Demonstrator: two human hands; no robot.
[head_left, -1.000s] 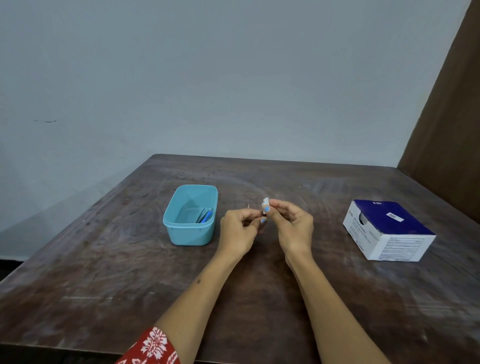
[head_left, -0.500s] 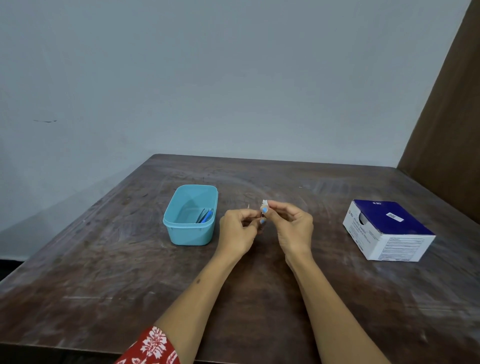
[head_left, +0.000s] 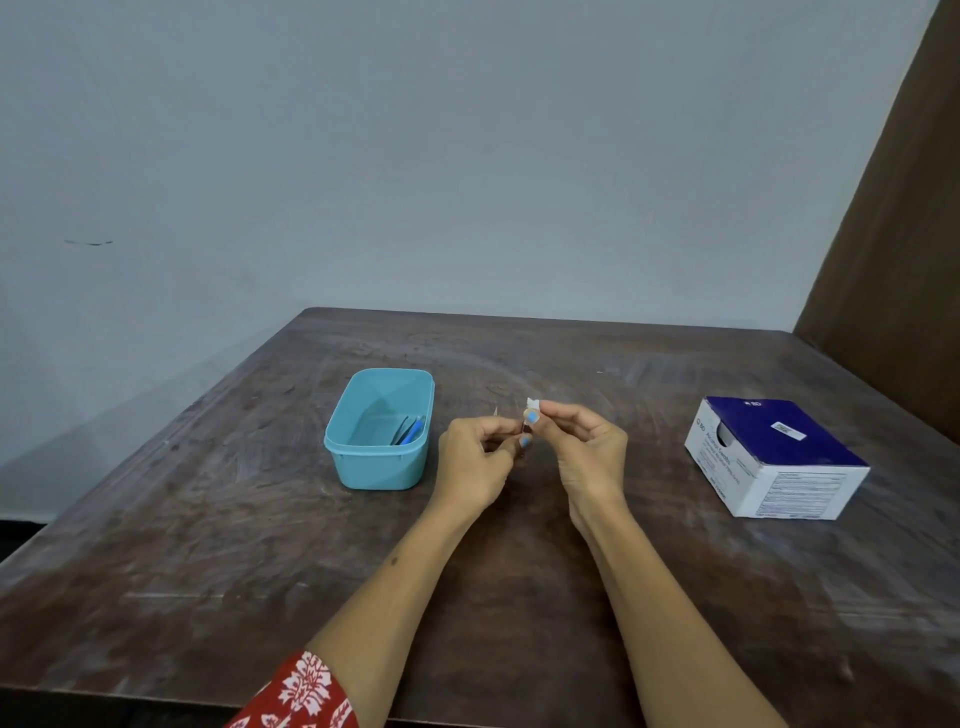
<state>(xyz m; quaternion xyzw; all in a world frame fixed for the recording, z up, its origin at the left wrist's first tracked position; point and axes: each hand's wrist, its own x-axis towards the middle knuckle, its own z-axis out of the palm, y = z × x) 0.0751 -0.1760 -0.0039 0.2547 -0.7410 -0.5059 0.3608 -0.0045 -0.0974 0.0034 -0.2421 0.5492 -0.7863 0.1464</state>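
Right hand (head_left: 587, 447): thumb and forefinger are pinched on the upper part of a small white item (head_left: 532, 404), with the other fingers curled beneath. Left hand (head_left: 475, 457): fingers curled, and its fingertips meet the lower, darker end of the same item. The exact hold there is too small to make out. The item is held clear of the table (head_left: 208, 519), between the two hands and just above them. Its long axis is close to upright, and the white end stands out above the right thumb. Judgement: any parting or peeling would run along that upright axis, right hand drawing up and left hand holding low. The blue tub (head_left: 379, 467) stands near the left hand on its outer side, with blue packets (head_left: 410, 431) inside. The blue-and-white box (head_left: 779, 457) lies well apart, beyond the right hand.
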